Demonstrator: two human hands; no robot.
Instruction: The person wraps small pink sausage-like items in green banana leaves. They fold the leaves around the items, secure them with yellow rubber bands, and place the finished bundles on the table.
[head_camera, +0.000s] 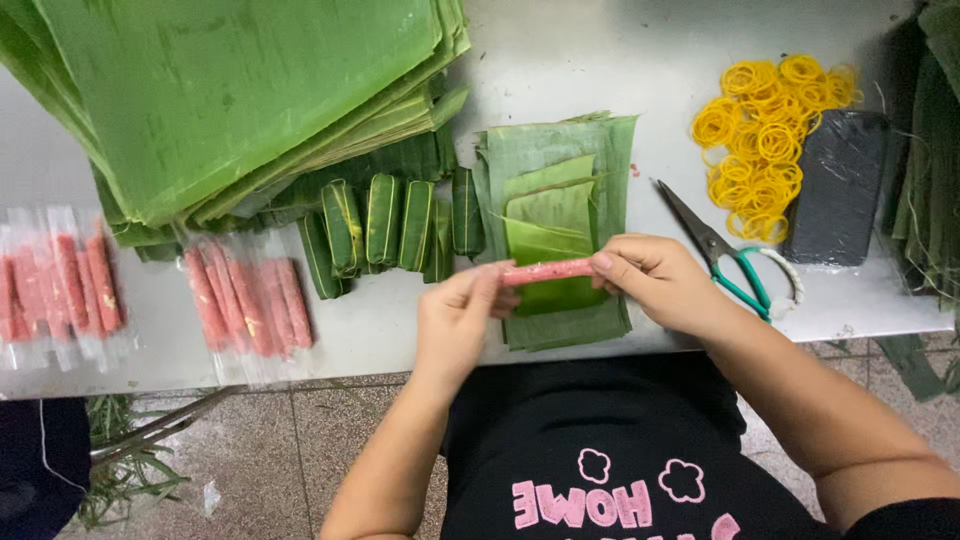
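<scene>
A pink meat stick (545, 271) is held level between both hands, just above a small stack of cut banana leaf pieces (555, 230) near the front edge of the grey surface (600, 60). The left hand (458, 322) pinches its left end between thumb and fingertips, and the right hand (655, 280) closes its fingers around the right end. To the left of the leaf stack, a row of finished leaf-wrapped rolls (385, 225) lies side by side, partly tucked under a large pile of whole banana leaves (220, 90) that fills the far left corner. Nearer the front left lie two groups of pink sticks in clear plastic sleeves (250, 300). To the right of the right hand, green-handled scissors (725, 260) lie on the surface, just beside a heap of yellow rubber bands (765, 140) and a dark rectangular block (838, 190). More leaves (935, 160) hang at the right edge.
</scene>
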